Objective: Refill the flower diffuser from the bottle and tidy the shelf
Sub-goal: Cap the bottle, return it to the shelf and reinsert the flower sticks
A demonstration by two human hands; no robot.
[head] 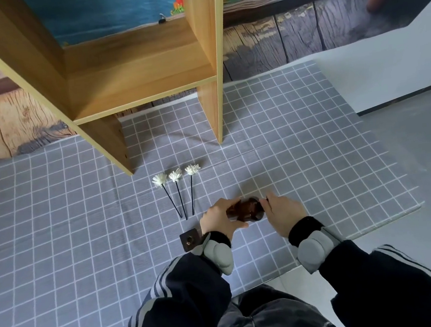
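A dark brown bottle (246, 209) lies tilted sideways between my two hands, just above the grey checked cloth. My left hand (218, 217) grips its body. My right hand (284, 210) pinches its right end, where a small dark cap or neck shows; the fingers hide most of it. A square dark diffuser vessel (190, 240) with a round hole in its top stands on the cloth by my left wrist. Three white flower sticks (178, 191) with black stems lie side by side beyond it.
A wooden shelf unit (136, 75) stands at the back, its two legs on the grey checked cloth (299, 138); the visible board holds nothing. The table's edge runs along the right, with bare floor past it. A printed backdrop hangs behind.
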